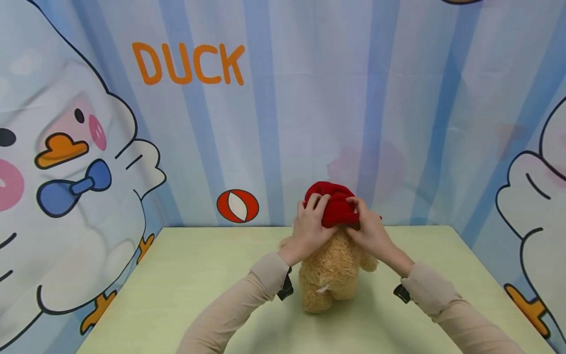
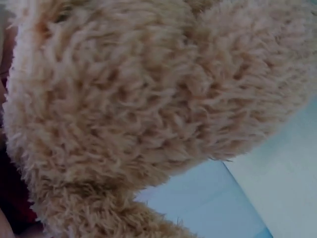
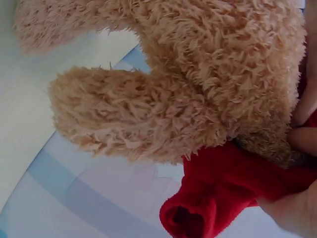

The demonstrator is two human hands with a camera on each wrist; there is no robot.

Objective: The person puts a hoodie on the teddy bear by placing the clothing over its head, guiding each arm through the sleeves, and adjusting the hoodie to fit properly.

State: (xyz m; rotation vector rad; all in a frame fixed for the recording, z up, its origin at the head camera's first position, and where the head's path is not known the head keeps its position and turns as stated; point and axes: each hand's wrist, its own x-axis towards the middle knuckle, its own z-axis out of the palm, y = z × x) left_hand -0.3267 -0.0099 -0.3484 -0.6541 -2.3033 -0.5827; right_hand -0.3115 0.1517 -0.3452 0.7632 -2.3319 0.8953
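A fluffy tan teddy bear [image 1: 333, 265] stands upright on the table with its back towards me, a white tag low on its back. Bunched over its head is a small red top [image 1: 336, 199], which hides the head. My left hand [image 1: 308, 230] grips the cloth on the left side with curled fingers. On the right, my right hand [image 1: 370, 232] pinches the lower edge. The right wrist view shows a short red sleeve [image 3: 198, 210] with an open end, below the bear's arm [image 3: 129, 114]. Fur fills most of the left wrist view, where dark red cloth shows at the left edge.
The pale yellow-green table [image 1: 203, 275] ends at a striped blue curtain [image 1: 300, 108] behind the bear. Printed ducks cover the cloth on both sides. Black straps [image 1: 286, 286] sit at both wrists.
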